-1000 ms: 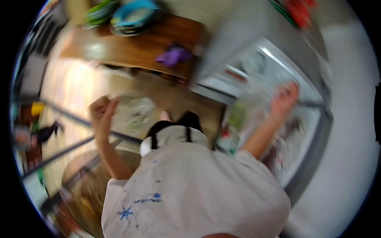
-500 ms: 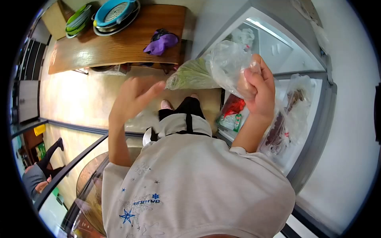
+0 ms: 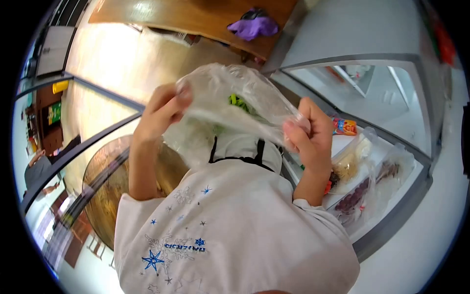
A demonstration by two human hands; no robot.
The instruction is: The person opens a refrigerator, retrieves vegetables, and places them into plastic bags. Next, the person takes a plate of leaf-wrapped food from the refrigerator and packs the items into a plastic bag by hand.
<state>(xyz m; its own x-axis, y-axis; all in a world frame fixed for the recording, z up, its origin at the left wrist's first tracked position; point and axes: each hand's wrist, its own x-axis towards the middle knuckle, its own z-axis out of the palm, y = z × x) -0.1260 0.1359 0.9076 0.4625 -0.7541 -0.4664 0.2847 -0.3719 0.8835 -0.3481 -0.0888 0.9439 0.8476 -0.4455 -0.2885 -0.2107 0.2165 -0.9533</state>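
The thin bag (image 3: 203, 125) could tear if its rim is pulled too strongly; the greens (image 3: 238, 102) inside could fall out if one grip slips. The left hand (image 3: 166, 108) pinches one side of the rim, its fingers blurred, and the right hand (image 3: 311, 137) pinches the other. The bag is in the air between them, beside the fridge (image 3: 352, 29). I count one such bag, one purple cloth (image 3: 253, 28) near the table's (image 3: 191, 14) right corner, and one orange packet (image 3: 344, 126) at the fridge's inner left edge.
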